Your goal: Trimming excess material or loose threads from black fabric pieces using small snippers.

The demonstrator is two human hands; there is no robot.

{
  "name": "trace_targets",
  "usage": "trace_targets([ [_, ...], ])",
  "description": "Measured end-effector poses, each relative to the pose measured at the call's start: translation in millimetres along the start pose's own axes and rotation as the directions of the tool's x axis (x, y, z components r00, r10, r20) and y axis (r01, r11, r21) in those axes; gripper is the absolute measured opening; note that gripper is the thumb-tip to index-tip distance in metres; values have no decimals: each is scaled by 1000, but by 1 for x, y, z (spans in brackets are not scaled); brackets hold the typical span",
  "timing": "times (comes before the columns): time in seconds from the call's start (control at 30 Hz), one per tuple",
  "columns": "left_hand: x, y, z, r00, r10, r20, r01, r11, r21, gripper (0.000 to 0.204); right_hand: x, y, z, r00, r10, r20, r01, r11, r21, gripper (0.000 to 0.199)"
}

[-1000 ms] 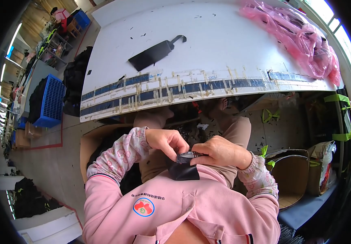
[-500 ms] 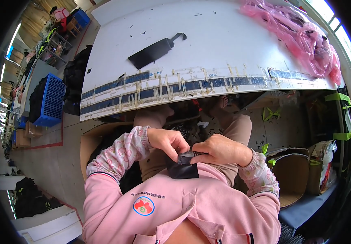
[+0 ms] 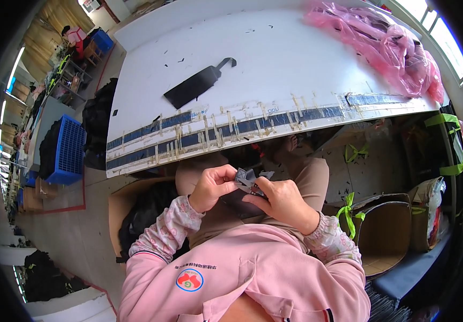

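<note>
Above my lap, both my hands grip a small black and grey piece point(image 3: 245, 178), seemingly fabric, with its grey patterned side turned up. My left hand point(image 3: 213, 188) pinches its left edge between thumb and fingers. On the other side, my right hand point(image 3: 285, 203) is closed over its right part, the thumb underneath; those fingers hide much of it. A flat black piece point(image 3: 193, 88) with a narrow hooked strap lies on the white table point(image 3: 274, 59) in front of me, apart from both hands.
A pink plastic bag point(image 3: 387, 48) covers the table's far right. Cardboard boxes stand beside me, one point(image 3: 384, 231) at right and one point(image 3: 119, 214) holding black material at left. A blue crate point(image 3: 66, 153) sits farther left. Another person point(image 3: 75, 37) is at the far left.
The piece has been raised off my lap, away from my body, and turned so its grey side shows. Both hands moved with it. The table shifted slightly in view.
</note>
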State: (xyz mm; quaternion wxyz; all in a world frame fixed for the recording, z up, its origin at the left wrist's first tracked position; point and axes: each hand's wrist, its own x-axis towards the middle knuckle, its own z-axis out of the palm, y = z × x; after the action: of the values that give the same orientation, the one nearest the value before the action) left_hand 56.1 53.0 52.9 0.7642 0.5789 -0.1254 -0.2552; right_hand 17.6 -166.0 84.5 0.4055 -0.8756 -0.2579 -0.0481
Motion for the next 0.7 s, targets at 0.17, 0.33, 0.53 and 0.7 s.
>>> trace_targets([
  [0.17,0,5,2,998,39,52,-43,996,81,8,4,0,-5,998,33,47,-33,999,-9,33],
  [0.33,0,5,2,993,65,97,-75,991,114,8,5,4,-12,972,133,195,-169,969,180,36],
  [0.53,0,3,3,993,60,97,-70,992,103,9,3,7,-9,966,149,211,-183,971,156,38],
  [0.7,-1,2,4,993,69,98,-78,993,91,10,4,0,-9,986,95,133,-108,990,89,37],
])
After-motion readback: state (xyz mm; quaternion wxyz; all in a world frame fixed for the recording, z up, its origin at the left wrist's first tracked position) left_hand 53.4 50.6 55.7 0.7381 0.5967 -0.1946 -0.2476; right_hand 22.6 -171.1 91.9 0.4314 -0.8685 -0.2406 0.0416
